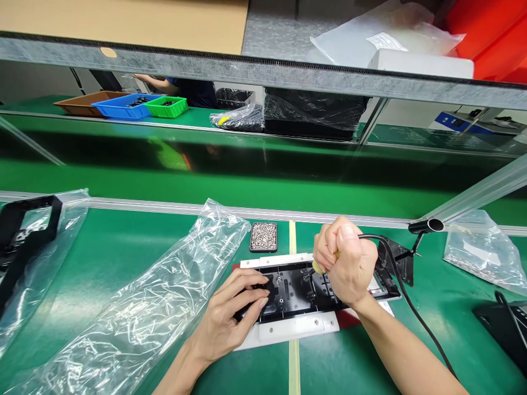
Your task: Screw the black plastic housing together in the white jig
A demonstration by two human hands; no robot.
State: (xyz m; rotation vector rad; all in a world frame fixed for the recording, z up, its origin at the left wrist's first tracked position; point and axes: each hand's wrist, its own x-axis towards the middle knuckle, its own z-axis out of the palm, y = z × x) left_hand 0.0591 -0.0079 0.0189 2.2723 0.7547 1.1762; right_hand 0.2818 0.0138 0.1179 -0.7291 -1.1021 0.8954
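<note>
A long black plastic panel [288, 296], its ribbed inside facing up, lies in a white fixture [298, 327]. My left hand [233, 312] grips the panel's left end, its thumb and bent fingertips resting on the inner face; the palm covers that corner. My right hand [348, 260] is closed in a fist around the yellow handle of a soldering iron [318, 267]. The iron tilts, with its tip down at the middle of the panel. A black cord [397, 269] runs from the fist. Behind the fixture sits a small black tray [264, 237] of tiny metal pieces.
A clear plastic bag [152, 296] lies left of the fixture, with a bagged black frame [31, 230] farther left. On the right stand a metal tube holder [426, 226] and a bag of metal pieces [486, 255]. A shelf edge [263, 74] crosses above; a co-worker's arm [158, 84] shows beyond.
</note>
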